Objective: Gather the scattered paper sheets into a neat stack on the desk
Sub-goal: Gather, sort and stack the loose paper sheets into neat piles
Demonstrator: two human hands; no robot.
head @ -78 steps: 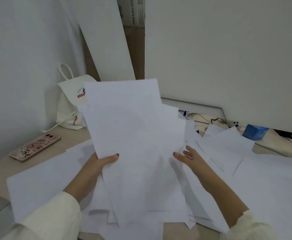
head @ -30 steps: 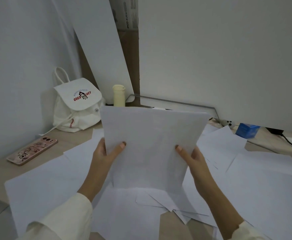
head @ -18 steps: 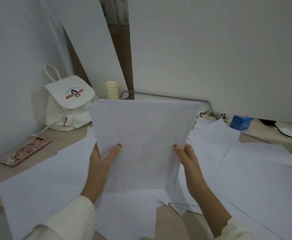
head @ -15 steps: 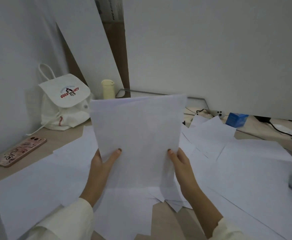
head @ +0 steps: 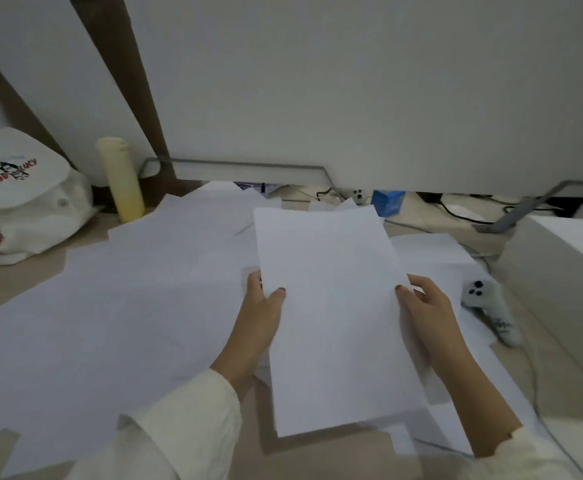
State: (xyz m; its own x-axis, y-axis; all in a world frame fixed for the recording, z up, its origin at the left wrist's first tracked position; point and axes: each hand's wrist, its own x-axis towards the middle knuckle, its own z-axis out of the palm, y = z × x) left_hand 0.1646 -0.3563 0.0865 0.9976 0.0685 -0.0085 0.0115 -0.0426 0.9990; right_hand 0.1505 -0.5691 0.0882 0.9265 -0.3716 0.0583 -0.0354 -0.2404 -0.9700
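A squared-up stack of white paper sheets (head: 335,313) is held between both hands, tilted low over the desk (head: 19,271) right of centre. My left hand (head: 260,317) grips its left edge, thumb on top. My right hand (head: 425,310) grips its right edge the same way. Loose white sheets (head: 127,306) still cover most of the desk to the left, and more loose sheets (head: 435,251) lie under and beyond the stack on the right.
A white drawstring bag (head: 16,199) and a pale yellow bottle (head: 120,180) stand at the back left. A white controller (head: 490,306) lies right of my right hand. A blue box (head: 387,200), cables and a white box (head: 567,271) sit at the back right.
The loosely fanned sheets were squared into one stack. The stack has tipped from upright to nearly flat and moved right and lower; my view has turned right, so the phone is out of frame.
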